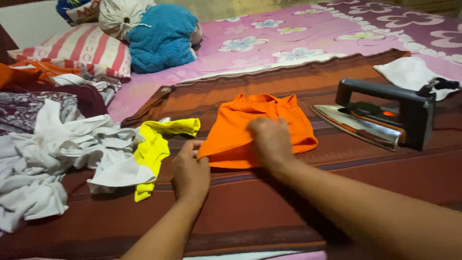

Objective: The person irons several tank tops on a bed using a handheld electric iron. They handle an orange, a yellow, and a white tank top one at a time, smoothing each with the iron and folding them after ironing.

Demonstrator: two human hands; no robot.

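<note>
Orange shirt point(255, 127) collar away (hands pressing).

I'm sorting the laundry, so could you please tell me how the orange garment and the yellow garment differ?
The orange garment lies spread flat under both hands; the yellow garment lies crumpled and untouched. The orange one looks wider, the yellow narrower. Both rest on the brown striped cloth.

small orange garment point(240, 130), folded, lying flat on brown striped cloth point(269, 212), collar away
</note>
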